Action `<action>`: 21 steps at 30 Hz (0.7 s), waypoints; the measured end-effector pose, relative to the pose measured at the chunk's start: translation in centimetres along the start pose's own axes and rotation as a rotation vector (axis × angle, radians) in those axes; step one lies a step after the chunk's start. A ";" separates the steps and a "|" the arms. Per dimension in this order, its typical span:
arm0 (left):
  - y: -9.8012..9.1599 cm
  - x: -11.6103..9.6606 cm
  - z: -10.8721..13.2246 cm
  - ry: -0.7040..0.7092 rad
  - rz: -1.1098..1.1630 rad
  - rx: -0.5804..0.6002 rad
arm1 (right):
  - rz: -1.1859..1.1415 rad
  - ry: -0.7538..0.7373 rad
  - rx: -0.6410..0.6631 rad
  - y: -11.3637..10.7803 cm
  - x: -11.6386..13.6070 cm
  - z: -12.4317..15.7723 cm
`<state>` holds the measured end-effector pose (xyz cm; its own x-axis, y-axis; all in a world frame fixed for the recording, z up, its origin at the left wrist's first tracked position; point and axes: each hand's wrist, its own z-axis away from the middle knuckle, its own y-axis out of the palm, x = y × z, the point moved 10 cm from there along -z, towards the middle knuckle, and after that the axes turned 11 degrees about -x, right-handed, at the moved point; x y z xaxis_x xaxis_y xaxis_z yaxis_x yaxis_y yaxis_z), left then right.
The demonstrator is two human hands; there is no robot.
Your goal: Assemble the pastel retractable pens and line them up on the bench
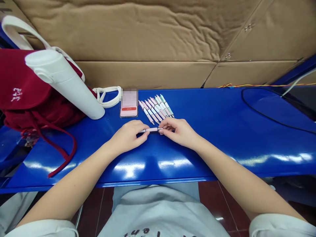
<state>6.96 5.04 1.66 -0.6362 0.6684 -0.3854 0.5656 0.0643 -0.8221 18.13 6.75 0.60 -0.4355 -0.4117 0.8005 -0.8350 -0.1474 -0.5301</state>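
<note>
Between my two hands a pale pink pen (151, 129) lies level, just above or on the blue tabletop; which of the two I cannot tell. My left hand (130, 133) pinches its barrel between thumb and fingers. At the other end, my right hand (179, 131) has its thumb and fingertips closed around the silver tip. Right behind my hands several pastel pens (156, 109) lie side by side in a slanted row, their silver tips toward me. Part of the held pen's left end is hidden by my left fingers.
A phone (128, 103) with a lit screen lies left of the pens. A white bottle (71, 89) leans against a dark red bag (17, 79) at the left. A black cable (266, 117) curves over the right of the blue table (209, 108). Cardboard (148, 33) stands behind.
</note>
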 end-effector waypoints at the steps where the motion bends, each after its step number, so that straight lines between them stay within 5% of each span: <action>1: 0.0 -0.1 0.0 0.008 0.001 -0.003 | -0.005 0.009 -0.004 0.0 -0.1 0.0; 11: 0.1 0.1 0.1 0.046 -0.015 -0.015 | 0.334 -0.073 0.076 0.6 0.1 0.0; 21: 0.4 0.0 0.0 0.042 -0.010 0.026 | 0.339 -0.163 0.092 0.7 0.8 0.1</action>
<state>7.14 5.11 1.35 -0.6185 0.6987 -0.3596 0.5451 0.0518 -0.8368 17.22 6.27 0.80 -0.6167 -0.5870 0.5245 -0.6157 -0.0556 -0.7860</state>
